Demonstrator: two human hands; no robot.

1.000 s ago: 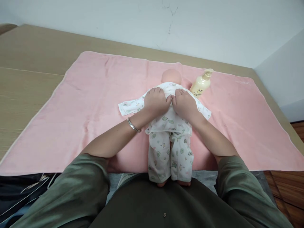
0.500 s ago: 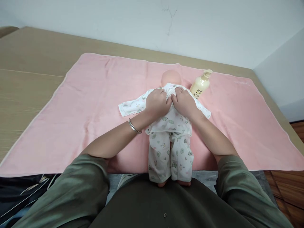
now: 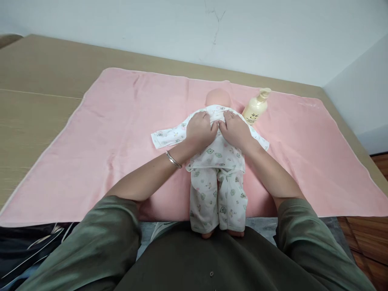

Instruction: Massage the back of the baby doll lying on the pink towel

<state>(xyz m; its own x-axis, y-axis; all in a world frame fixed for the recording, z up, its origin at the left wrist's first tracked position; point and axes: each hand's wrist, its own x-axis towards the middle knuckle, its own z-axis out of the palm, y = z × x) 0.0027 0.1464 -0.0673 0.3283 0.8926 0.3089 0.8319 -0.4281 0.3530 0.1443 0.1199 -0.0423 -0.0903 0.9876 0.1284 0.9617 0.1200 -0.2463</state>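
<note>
A baby doll (image 3: 218, 98) lies lengthwise in front of me, its bald head away from me and no face showing. It wears a white patterned shirt (image 3: 216, 156) and matching trousers (image 3: 203, 202); its feet poke out at the table's near edge. My left hand (image 3: 201, 128), with a silver bangle at the wrist, is closed on the shirt at the upper body. Beside it my right hand (image 3: 235, 127) is closed on the same cloth, the two thumbs almost meeting in the middle. Fingertips are partly hidden in the folds.
A pink blanket (image 3: 130, 121) covers much of the wooden table (image 3: 45, 72). Just right of the doll's head, a cream pump bottle (image 3: 255, 108) rests tilted on the blanket. The white wall (image 3: 169, 32) rises behind the table. Dark fabric (image 3: 24, 250) shows at lower left.
The shirt cloth between my hands looks flatter and less bunched than before. Both hands stay at nearly the same place; the doll and the bottle have not moved.
</note>
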